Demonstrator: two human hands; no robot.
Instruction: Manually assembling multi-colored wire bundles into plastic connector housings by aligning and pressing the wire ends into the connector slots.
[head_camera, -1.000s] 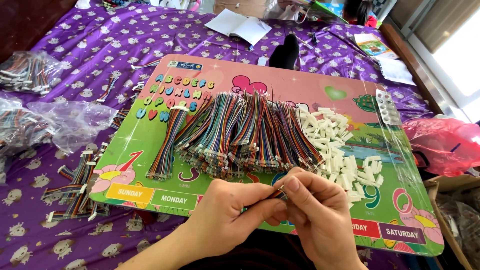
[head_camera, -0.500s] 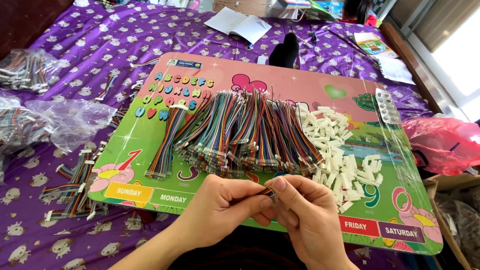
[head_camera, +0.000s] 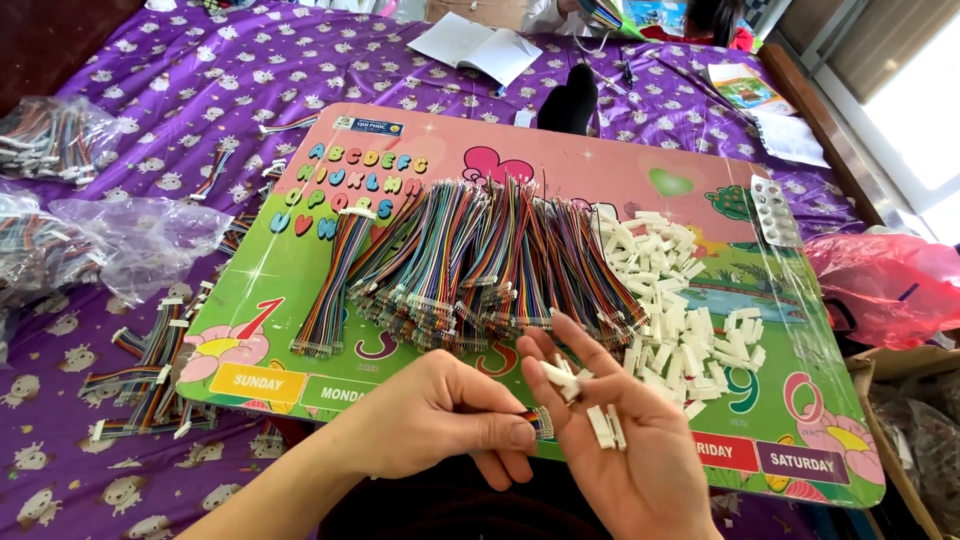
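A head-worn camera looks down at a purple patterned bedspread (head_camera: 150, 60) with a colourful children's lap board (head_camera: 600, 175) lying on it. At far left, clear plastic bags (head_camera: 130, 235) hold bundled wire, and finished ribbon cables with white ends (head_camera: 150, 375) lie loose beside the board's left edge. On the board, a broad heap of multicoloured ribbon cables (head_camera: 470, 265) runs with its long axis away from the person, the terminal ends nearest the hands. To its right sits a pile of small white plastic connector housings (head_camera: 680, 300).

Below the board's near edge, the left hand (head_camera: 430, 420) is closed, thumb and forefinger pinching the terminal end of one ribbon cable (head_camera: 541, 422); the rest of that cable is hidden under the hand. That end points right, touching the right hand (head_camera: 625, 450), which lies palm up and half open. Its fingers pinch one white housing (head_camera: 558, 378) just above the cable end, and two more spare housings (head_camera: 605, 428) rest on the palm. A pink plastic bag (head_camera: 880, 285) lies at far right.
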